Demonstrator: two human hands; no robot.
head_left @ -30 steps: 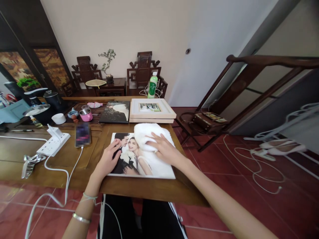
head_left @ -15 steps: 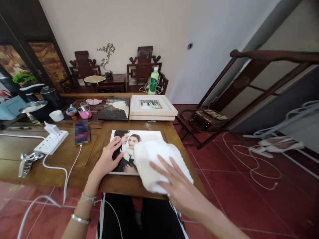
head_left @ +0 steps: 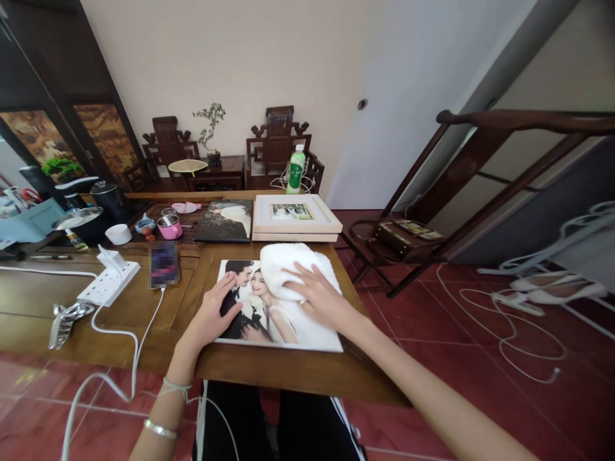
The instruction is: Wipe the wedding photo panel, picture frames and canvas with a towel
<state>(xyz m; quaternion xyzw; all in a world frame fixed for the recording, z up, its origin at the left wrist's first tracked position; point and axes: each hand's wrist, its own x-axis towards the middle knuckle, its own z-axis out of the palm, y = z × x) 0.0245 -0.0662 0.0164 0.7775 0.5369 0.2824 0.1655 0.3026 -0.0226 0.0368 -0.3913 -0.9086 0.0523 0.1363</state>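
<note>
A photo panel point(head_left: 283, 320) of a couple lies flat near the table's front edge. At its left side my left hand point(head_left: 217, 308) rests on it, fingers outstretched and thumb apart, holding nothing. On the panel's upper right is a folded white towel point(head_left: 283, 256), fluffy, covering that corner. My right hand point(head_left: 314, 294) presses down over the towel with its fingers curved into the cloth; a ring shows on one finger.
Behind the panel lie a dark picture panel point(head_left: 225, 221) and stacked pale frames point(head_left: 331, 221), with a green bottle point(head_left: 296, 173) beyond. A phone point(head_left: 164, 266), power strip point(head_left: 108, 285), metallic hair claw point(head_left: 70, 323) and pink cup point(head_left: 170, 228) are to the left. A wooden chair point(head_left: 413, 237) stands right.
My right hand has pushed the white towel away from me, from the panel's lower right to its upper right, uncovering the lower part. My left hand stays on the panel's left side.
</note>
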